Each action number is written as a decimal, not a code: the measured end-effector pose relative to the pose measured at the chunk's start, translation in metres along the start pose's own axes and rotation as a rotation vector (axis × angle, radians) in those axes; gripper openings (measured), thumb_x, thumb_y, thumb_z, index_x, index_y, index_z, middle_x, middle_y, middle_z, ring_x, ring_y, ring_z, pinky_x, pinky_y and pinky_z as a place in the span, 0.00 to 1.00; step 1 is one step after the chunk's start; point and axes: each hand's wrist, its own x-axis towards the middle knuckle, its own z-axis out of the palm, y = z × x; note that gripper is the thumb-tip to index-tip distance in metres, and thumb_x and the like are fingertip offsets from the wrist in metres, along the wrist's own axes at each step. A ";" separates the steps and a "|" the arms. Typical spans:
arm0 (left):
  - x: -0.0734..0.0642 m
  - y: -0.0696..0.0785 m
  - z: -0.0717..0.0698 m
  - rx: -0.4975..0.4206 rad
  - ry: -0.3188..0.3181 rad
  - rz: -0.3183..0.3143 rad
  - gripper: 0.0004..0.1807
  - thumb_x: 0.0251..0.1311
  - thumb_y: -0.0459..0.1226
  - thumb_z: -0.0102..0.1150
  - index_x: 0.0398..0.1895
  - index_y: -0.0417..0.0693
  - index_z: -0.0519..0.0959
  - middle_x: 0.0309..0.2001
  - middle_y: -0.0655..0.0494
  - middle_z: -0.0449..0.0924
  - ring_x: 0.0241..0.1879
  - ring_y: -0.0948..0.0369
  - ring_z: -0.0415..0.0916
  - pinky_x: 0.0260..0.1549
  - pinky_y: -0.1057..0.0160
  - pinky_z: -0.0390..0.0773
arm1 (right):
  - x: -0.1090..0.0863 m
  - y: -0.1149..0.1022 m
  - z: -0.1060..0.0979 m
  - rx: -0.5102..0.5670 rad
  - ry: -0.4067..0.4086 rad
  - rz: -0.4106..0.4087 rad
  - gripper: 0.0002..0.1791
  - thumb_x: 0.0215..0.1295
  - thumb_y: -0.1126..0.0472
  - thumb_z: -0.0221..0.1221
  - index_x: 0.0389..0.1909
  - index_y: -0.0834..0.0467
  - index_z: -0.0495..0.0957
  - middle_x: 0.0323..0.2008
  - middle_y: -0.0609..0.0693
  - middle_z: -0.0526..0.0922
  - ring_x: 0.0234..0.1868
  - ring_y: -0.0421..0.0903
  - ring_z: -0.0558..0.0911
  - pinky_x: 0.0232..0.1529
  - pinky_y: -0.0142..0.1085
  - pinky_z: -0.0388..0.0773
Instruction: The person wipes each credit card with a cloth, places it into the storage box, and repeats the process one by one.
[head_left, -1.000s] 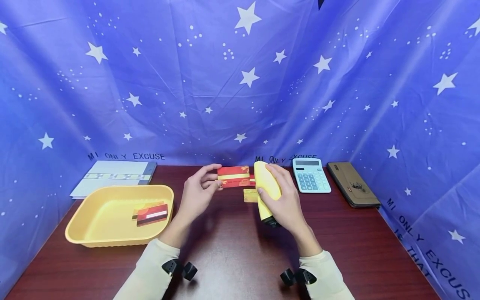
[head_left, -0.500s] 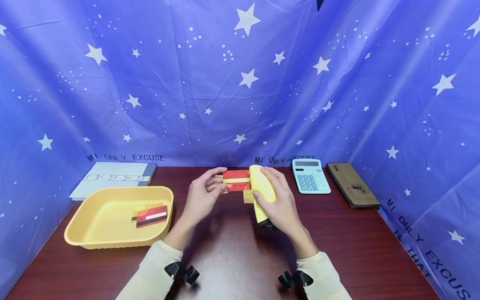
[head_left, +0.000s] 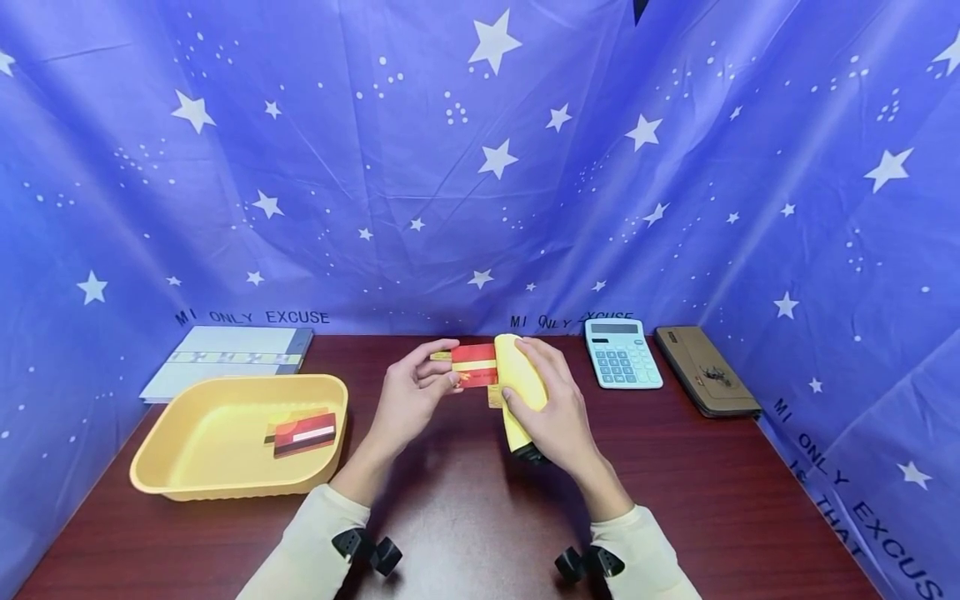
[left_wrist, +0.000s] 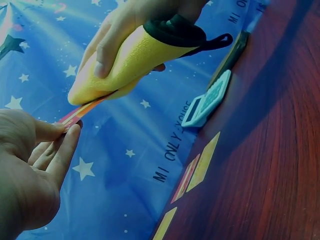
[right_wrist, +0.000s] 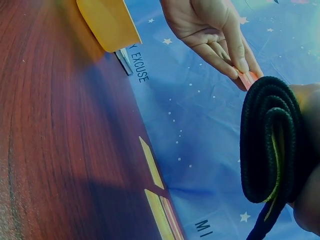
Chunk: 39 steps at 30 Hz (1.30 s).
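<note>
My left hand [head_left: 411, 387] pinches the left end of a red bank card with a pale yellow stripe [head_left: 474, 365] between thumb and fingers. My right hand [head_left: 550, 400] grips a folded yellow cloth with a black edge and loop [head_left: 520, 383]. The card's right end is hidden in the cloth's fold, and both are raised above the table in the left wrist view. Below them on the table lie a yellow card [left_wrist: 204, 162], a red card [left_wrist: 186, 179] and another yellow card [left_wrist: 165, 226]; the hands and cloth partly cover these in the head view.
A yellow basin [head_left: 225, 483] with a red card [head_left: 303, 446] over a yellow one stands at the left. Behind it lies a white notebook [head_left: 232, 342]. At the back right are a light blue calculator [head_left: 624, 354] and a brown wallet [head_left: 705, 371].
The left hand has moved right with the red card, and the right hand has brought the yellow cloth left. The card's right end, bare earlier, is now covered by the cloth.
</note>
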 end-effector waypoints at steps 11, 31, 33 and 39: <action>-0.001 -0.002 0.006 0.005 -0.003 -0.023 0.25 0.61 0.21 0.63 0.62 0.41 0.79 0.44 0.29 0.86 0.37 0.59 0.90 0.42 0.57 0.92 | -0.004 -0.004 0.007 -0.018 -0.023 -0.022 0.38 0.56 0.62 0.73 0.70 0.47 0.75 0.69 0.46 0.75 0.63 0.46 0.78 0.56 0.39 0.80; -0.006 -0.006 0.016 -0.004 -0.038 0.016 0.25 0.62 0.21 0.62 0.63 0.38 0.78 0.45 0.28 0.86 0.40 0.64 0.89 0.45 0.55 0.91 | -0.012 -0.015 0.017 -0.004 -0.040 -0.087 0.39 0.55 0.63 0.73 0.70 0.47 0.75 0.68 0.46 0.75 0.75 0.48 0.71 0.75 0.40 0.72; -0.006 -0.005 0.016 0.002 -0.033 0.035 0.25 0.62 0.21 0.63 0.63 0.38 0.78 0.45 0.29 0.86 0.40 0.64 0.89 0.44 0.54 0.91 | -0.011 -0.015 0.016 -0.007 -0.031 -0.105 0.39 0.54 0.63 0.74 0.70 0.47 0.75 0.68 0.47 0.75 0.75 0.49 0.72 0.73 0.40 0.73; -0.006 0.000 0.013 -0.005 -0.026 0.048 0.25 0.61 0.20 0.63 0.62 0.36 0.78 0.45 0.30 0.87 0.37 0.62 0.90 0.42 0.54 0.92 | -0.006 -0.012 0.012 -0.035 -0.020 -0.100 0.40 0.55 0.61 0.74 0.71 0.47 0.74 0.69 0.48 0.74 0.65 0.47 0.78 0.56 0.44 0.83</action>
